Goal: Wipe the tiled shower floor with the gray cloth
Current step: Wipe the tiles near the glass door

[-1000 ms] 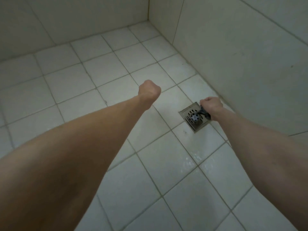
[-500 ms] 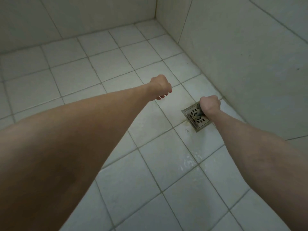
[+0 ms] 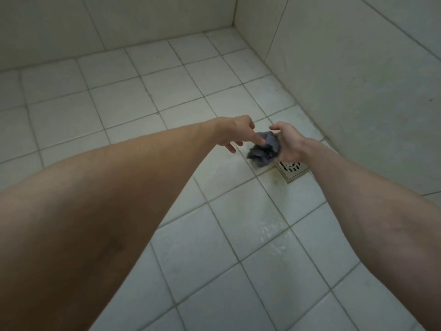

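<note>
Gray cloth (image 3: 263,150) wadded in right hand (image 3: 290,144), fingers curled, centre-right above drain (image 3: 293,169); left hand (image 3: 235,132) spread, index touching it, probably reshaping wad for floor (image 3: 238,223) contact.

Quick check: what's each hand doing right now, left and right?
Left hand: open, a straight finger touching the gray cloth.
Right hand: gripping the bunched cloth.

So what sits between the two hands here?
The bunched gray cloth, gripped by the right hand and touched by a finger of the left hand; head view.
</note>
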Motion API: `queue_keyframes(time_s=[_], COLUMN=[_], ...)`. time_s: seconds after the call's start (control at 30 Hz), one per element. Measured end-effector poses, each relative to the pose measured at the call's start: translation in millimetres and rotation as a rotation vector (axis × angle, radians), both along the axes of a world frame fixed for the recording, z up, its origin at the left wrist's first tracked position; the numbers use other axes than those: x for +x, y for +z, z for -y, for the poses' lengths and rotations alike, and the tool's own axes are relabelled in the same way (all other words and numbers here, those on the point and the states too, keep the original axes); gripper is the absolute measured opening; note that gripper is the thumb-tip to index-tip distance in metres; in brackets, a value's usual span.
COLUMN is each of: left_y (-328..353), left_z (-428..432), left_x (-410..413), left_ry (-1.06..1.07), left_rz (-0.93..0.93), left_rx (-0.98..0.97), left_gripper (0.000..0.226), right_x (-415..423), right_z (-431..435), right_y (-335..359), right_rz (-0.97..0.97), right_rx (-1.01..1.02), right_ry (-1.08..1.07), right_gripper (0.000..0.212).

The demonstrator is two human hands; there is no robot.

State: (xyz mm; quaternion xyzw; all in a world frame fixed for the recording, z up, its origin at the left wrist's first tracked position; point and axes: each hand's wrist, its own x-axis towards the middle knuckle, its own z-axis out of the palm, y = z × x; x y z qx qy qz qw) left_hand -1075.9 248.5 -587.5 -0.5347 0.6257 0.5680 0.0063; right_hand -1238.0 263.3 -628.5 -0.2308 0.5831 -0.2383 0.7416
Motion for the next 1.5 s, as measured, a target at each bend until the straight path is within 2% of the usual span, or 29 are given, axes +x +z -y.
queue_keyframes(time_s=[0.07, 0.17, 0.23, 0.4, 0.47, 0.57, 0.67, 0.8, 0.97, 1.07, 1.13, 1.2, 1.33, 1.37, 1.43, 1.5], left_y=[2.8, 5.5, 9.8, 29.2, 40.4, 60.3, 78.4, 88.7, 83.0, 65.1, 47.1, 30.2, -2.0, -13.0, -39.6, -64.9], left_z=[-3.4, -2.9, -2.9, -16.3, -25.4, -41.3, -59.6, -85.6, -125.5, -151.6, -165.9, -178.4, -215.8, -228.6, -256.5, -278.8], left_x=[16.8, 63.5, 105.5, 223.0, 271.0, 338.7, 400.7, 470.4, 540.5, 569.3, 587.9, 608.9, 657.8, 669.9, 688.9, 694.2], left_ry=[0.033, 0.118, 0.133, 0.127, 0.097, 0.058, 0.068, 0.077, 0.152, 0.163, 0.142, 0.15, 0.127, 0.063, -0.049, -0.066], left_rz=[-0.009, 0.104, 0.205, 0.352, 0.433, 0.54, 0.581, 0.642, 0.613, 0.647, 0.735, 0.835, 1.126, 1.138, 1.05, 0.945], left_rx=[-0.009, -0.105, -0.145, -0.063, -0.061, -0.081, -0.078, -0.123, -0.096, -0.143, -0.176, -0.234, -0.501, -0.458, -0.191, 0.068], left_gripper=[0.068, 0.052, 0.028, 0.013, 0.014, 0.039, 0.045, 0.043, 0.052, 0.036, 0.023, 0.021, 0.047, 0.052, 0.058, 0.071], right_x=[29.5, 83.6, 122.8, 221.9, 257.4, 307.4, 361.1, 430.4, 507.3, 553.5, 585.4, 616.0, 664.3, 671.4, 677.7, 677.7], right_z=[1.0, 0.3, -0.1, 3.9, 8.4, 12.5, 11.7, 2.0, -21.5, -47.0, -65.5, -83.2, -115.7, -124.5, -141.9, -150.1], right_y=[5.7, 9.5, 11.2, 34.8, 44.8, 59.1, 68.9, 77.7, 73.5, 55.6, 42.6, 33.8, 8.4, -2.7, -26.8, -43.4], right_rz=[0.052, 0.044, -0.043, -0.353, -0.508, -0.708, -0.734, -0.762, -0.772, -0.813, -0.839, -0.868, -0.881, -0.872, -0.901, -0.93], right_rx=[-0.023, -0.06, -0.084, -0.208, -0.315, -0.447, -0.513, -0.627, -0.721, -0.767, -0.815, -0.875, -1.071, -1.069, -1.036, -1.042], right_ry=[0.095, 0.222, 0.35, 0.841, 0.943, 1.065, 1.171, 1.294, 1.315, 1.303, 1.281, 1.234, 1.123, 1.204, 1.47, 1.54], right_gripper=[0.038, 0.03, 0.027, 0.033, 0.035, 0.031, 0.017, 0.021, 0.018, 0.023, 0.026, 0.028, 0.031, 0.034, 0.04, 0.045])
